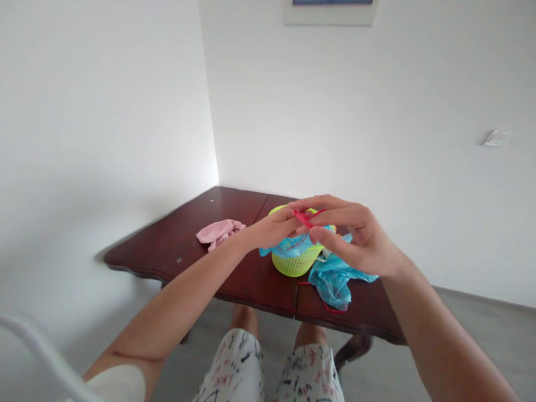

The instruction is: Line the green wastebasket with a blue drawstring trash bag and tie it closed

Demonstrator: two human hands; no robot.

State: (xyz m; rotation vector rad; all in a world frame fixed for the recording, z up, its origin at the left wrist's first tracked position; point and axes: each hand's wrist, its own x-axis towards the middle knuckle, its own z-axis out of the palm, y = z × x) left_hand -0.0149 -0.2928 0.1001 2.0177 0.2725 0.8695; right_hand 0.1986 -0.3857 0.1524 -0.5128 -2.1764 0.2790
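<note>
My left hand (274, 228) and my right hand (355, 234) meet above a lime-green plastic basket (295, 262) on a dark wooden table (176, 245). Both pinch a thin red drawstring (305, 216) between their fingertips. The string belongs to a blue plastic bag (333, 279) that lines the basket and spills out onto the table to the right. More of the red string lies under the bag near the table's front edge.
A crumpled pink cloth (220, 231) lies on the table to the left of the basket. White walls meet in a corner behind the table. My knees in patterned shorts (272, 374) are below the table's front edge. A wall switch (494, 137) is at right.
</note>
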